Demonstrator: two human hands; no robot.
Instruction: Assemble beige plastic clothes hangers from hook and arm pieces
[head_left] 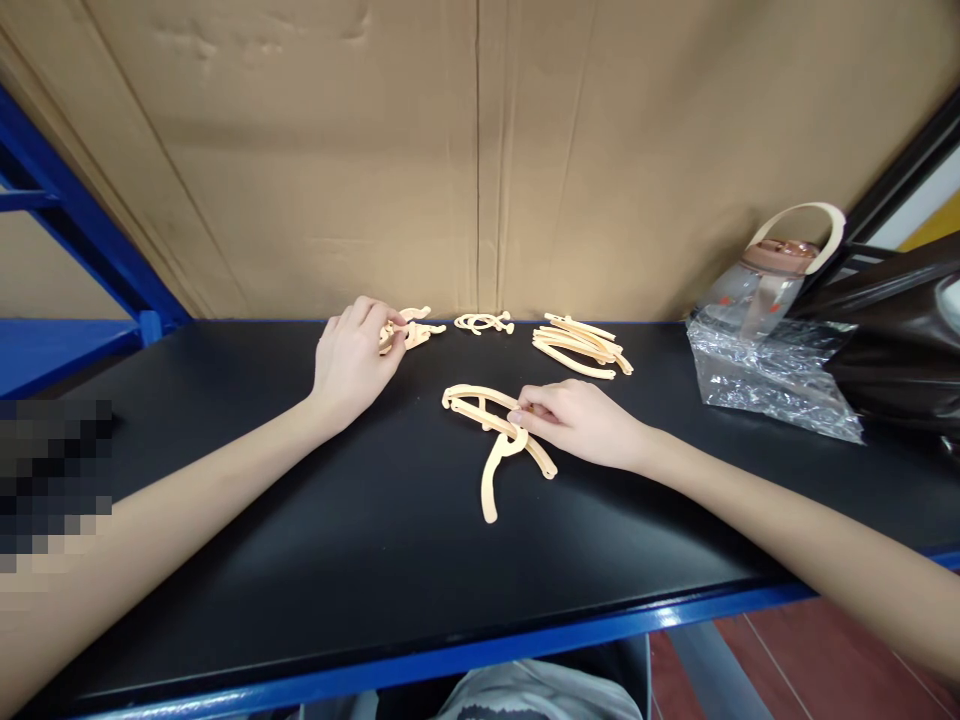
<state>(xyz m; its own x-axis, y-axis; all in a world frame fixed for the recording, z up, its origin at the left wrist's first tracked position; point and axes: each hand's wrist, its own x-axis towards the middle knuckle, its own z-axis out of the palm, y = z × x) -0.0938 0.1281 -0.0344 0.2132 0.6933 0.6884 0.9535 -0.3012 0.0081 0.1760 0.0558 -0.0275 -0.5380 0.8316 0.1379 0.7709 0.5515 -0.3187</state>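
On the black table top [360, 540], my left hand [352, 360] rests at the back left, its fingers curled onto a small pile of cream plastic pieces [414, 330]. My right hand [577, 420] pinches the middle of a cream curved plastic assembly [495, 430], where a hooked strip crosses a long curved arm. The hooked strip's free end points toward me.
Behind the hands lie a small cream hook part [484, 322] and a stack of long curved cream strips [581, 345]. At the right stand a clear bottle with a cream handle [772, 280], crinkled clear plastic wrap [772, 375] and a dark bag [892, 340]. Cardboard backs the table; blue shelf frame at left.
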